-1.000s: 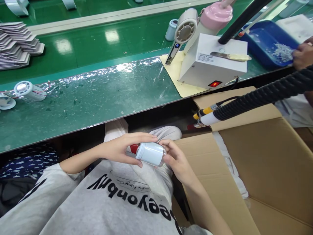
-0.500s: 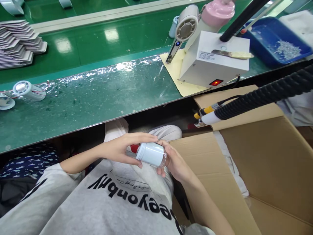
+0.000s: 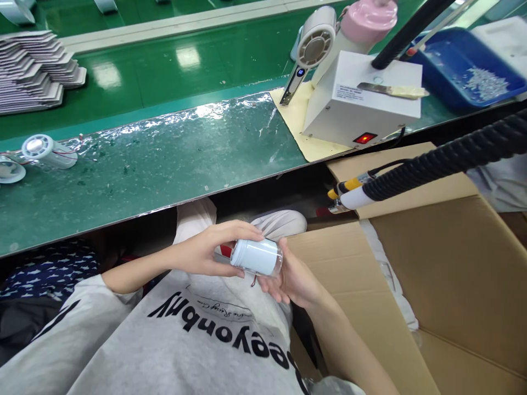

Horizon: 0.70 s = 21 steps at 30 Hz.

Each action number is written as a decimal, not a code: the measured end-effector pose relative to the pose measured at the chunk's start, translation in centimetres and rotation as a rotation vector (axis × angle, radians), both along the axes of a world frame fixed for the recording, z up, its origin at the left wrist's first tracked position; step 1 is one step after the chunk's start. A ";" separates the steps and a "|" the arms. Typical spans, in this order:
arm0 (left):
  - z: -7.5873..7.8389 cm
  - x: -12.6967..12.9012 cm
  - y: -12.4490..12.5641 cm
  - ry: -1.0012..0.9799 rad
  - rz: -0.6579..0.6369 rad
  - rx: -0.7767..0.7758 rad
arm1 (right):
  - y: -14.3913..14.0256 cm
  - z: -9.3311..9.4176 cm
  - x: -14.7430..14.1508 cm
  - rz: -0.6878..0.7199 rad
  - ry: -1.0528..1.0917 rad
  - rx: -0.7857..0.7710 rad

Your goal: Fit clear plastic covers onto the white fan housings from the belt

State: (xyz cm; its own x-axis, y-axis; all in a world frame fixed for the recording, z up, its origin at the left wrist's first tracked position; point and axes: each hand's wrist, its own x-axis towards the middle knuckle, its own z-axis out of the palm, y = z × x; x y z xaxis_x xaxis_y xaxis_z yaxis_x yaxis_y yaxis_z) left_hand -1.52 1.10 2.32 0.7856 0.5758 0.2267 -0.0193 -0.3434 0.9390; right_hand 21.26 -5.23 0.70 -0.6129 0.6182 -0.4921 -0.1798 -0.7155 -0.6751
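Over my lap, my left hand (image 3: 209, 249) holds a pale blue cylindrical housing (image 3: 258, 257) with a clear end. Its thumb and fingers lie on either side of the housing's left end. The cylinder lies on its side, and a short dark red wire hangs below it. My right hand (image 3: 294, 280) is beside the clear end, palm turned up and fingers stretched out. Whether its fingertips touch the housing I cannot tell. Something red shows between my left hand and the housing.
On the green bench (image 3: 177, 148) stand a handheld fan (image 3: 315, 49), a white box (image 3: 366, 99) with a lit red switch, and a blue tray (image 3: 457, 66). Similar housings (image 3: 49, 151) lie at left. A black hose (image 3: 444, 153) crosses above an open carton (image 3: 453, 274).
My right hand has loosened from the clear end of the housing, its fingers opening out downward. The housing stays in my left hand, and the wire now shows under it.
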 end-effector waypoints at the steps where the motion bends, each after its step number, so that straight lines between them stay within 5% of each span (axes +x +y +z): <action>1: 0.1 0.0 -0.1 0.014 0.029 -0.040 | -0.2 -0.1 0.2 -0.051 -0.044 0.087; 5: 0.6 0.1 -0.7 0.064 0.100 -0.297 | -0.5 -0.5 1.2 -0.329 -0.392 0.728; 9: 0.6 0.1 -0.9 0.078 0.091 -0.449 | -0.4 -0.5 2.0 -0.233 -0.559 1.247; 12: 0.4 -0.1 -0.7 0.079 0.066 -0.391 | -0.5 -0.4 2.0 -0.240 -0.497 1.168; 17: 0.0 -0.3 -0.2 0.017 -0.022 -0.327 | -1.0 -0.5 1.7 -0.352 -0.316 0.669; 21: -0.8 -0.2 -0.5 -0.034 -0.063 -0.522 | -0.9 -0.3 1.9 -0.324 -0.411 0.767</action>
